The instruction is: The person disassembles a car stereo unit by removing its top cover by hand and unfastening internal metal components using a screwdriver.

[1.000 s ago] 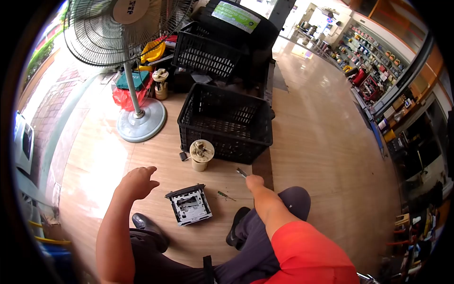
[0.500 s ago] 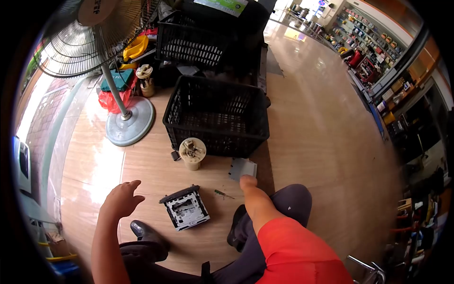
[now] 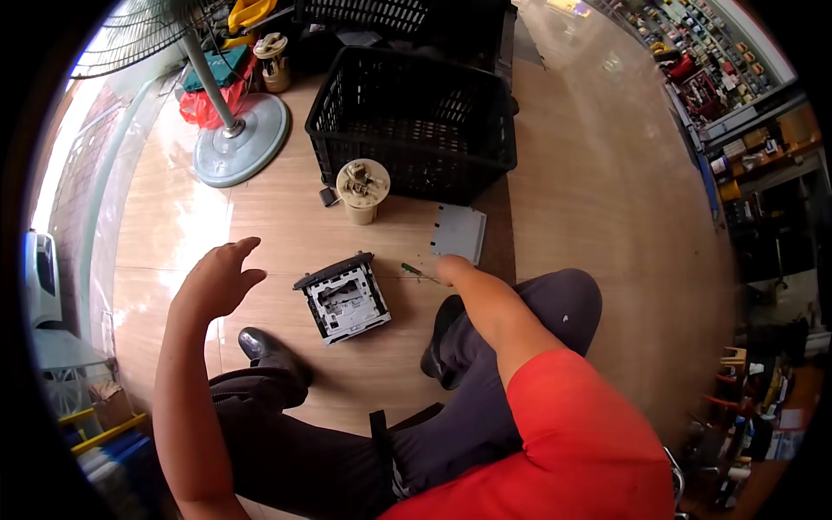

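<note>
My left hand [image 3: 218, 279] hovers over the floor left of a boxy car stereo unit [image 3: 351, 303], thumb and fingers apart, holding nothing. The unit lies with its opened side up, showing a pale metal frame and a dark front panel. My right hand [image 3: 447, 269] is low, at the shaft end of a small green-handled screwdriver [image 3: 411, 269] and by the near edge of a flat grey metal cover [image 3: 459, 231]. Its fingers are mostly hidden, so whether it grips the screwdriver cannot be seen. The cover lies flat on the floor.
A cream fuel-pump-like canister [image 3: 362, 192] stands before a black plastic crate [image 3: 412, 160], with a small black piece [image 3: 328, 197] beside it. The fan base [image 3: 247, 143] is at left. My shoes [image 3: 256, 344] and knees flank the unit. Stocked shelves [image 3: 719, 52] line the right.
My right hand has moved from the grey cover towards the screwdriver, and the cover stays on the floor. My left hand remains open. The camera view has tilted downward.
</note>
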Tool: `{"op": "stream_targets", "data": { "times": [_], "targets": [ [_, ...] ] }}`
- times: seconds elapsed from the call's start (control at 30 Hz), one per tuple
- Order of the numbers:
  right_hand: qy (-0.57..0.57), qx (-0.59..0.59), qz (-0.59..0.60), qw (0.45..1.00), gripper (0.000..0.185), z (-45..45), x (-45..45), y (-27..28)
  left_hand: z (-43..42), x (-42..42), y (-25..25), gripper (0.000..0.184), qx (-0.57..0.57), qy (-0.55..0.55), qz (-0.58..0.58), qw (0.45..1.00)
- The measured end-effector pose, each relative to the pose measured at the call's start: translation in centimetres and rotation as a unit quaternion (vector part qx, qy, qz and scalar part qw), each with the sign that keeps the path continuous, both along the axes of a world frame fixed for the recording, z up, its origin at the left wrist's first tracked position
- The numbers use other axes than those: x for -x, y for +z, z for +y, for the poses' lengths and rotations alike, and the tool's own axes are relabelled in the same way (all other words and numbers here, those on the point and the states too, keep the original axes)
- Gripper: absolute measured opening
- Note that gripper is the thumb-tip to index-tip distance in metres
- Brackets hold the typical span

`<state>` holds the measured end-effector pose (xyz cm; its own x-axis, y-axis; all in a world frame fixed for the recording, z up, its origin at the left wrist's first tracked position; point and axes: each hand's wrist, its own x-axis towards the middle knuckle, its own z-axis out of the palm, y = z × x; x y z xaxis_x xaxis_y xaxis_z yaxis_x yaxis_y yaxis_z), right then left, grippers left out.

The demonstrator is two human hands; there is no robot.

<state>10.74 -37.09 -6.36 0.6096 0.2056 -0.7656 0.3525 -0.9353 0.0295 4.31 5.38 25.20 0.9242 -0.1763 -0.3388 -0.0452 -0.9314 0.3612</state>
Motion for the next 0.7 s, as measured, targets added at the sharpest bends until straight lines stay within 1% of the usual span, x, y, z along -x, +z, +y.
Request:
{"op": "stream_targets", "data": {
  "times": [0.07,0.1,0.13,0.17,0.2,0.23,0.27,0.33,0.37,0.43,0.47,0.53,0.57,0.6,0.67,0.7],
  "targets": [
    [0.050,-0.017,0.056,0.997,0.021,3.5,1.8,2.0,-0.8,-0.1,0.7,0.052,0.003,0.006,0.014,1.000],
    [0.088,-0.047,0.069,0.993,0.024,5.4,3.0,2.9,-1.0,-0.3,1.0,0.051,0.001,0.012,0.026,1.000],
    [0.128,-0.077,0.081,0.985,0.028,6.6,4.1,4.2,-0.9,-0.4,0.4,0.050,0.003,-0.016,-0.002,1.000],
    [0.128,-0.074,0.085,0.985,0.028,7.5,5.6,7.8,-1.5,-0.6,1.0,0.050,-0.011,-0.013,0.018,1.000],
    [0.166,-0.128,0.103,0.972,0.029,8.4,8.0,13.0,-1.5,-0.5,0.3,0.049,0.005,-0.026,0.003,1.000],
    [0.199,-0.191,0.115,0.954,0.031,9.2,9.5,16.2,-1.4,-1.0,-0.1,0.049,0.012,-0.043,-0.014,0.999],
    [0.196,-0.195,0.120,0.954,0.031,8.8,10.2,17.3,-1.5,-1.2,0.1,0.049,0.009,-0.043,-0.005,0.999],
    [0.187,-0.210,0.194,0.940,0.031,7.8,10.3,18.5,-1.8,-1.4,0.9,0.048,0.011,-0.034,0.002,0.999],
    [0.190,-0.213,0.198,0.938,0.031,8.1,10.1,17.9,-1.4,-1.5,0.3,0.049,0.020,-0.039,-0.019,0.999],
    [0.232,-0.088,0.182,0.952,0.028,8.4,9.2,15.5,-1.4,-1.4,0.5,0.050,0.003,-0.026,-0.005,1.000],
    [0.225,-0.102,0.153,0.957,0.024,9.0,8.6,13.1,-1.1,-1.4,0.3,0.050,-0.001,-0.021,-0.002,1.000],
    [0.092,-0.232,0.110,0.962,0.023,7.7,7.0,8.1,-0.5,-1.1,-0.3,0.050,-0.021,-0.030,0.008,0.999],
    [0.118,-0.203,0.090,0.968,0.023,6.4,5.9,4.4,-0.3,-1.0,-0.4,0.050,-0.023,-0.022,0.013,0.999],
    [0.132,-0.113,0.075,0.982,0.022,4.6,4.5,0.2,-0.2,-1.2,-0.2,0.050,-0.022,-0.017,0.008,1.000],
    [0.089,-0.001,0.021,0.996,0.022,1.0,2.4,-1.5,-0.1,-1.8,0.2,0.050,-0.012,-0.016,-0.009,1.000],
    [0.020,0.010,0.017,1.000,0.024,-0.2,1.5,-1.7,0.1,-1.8,-0.5,0.049,-0.001,-0.024,-0.035,0.999]
  ]
}}
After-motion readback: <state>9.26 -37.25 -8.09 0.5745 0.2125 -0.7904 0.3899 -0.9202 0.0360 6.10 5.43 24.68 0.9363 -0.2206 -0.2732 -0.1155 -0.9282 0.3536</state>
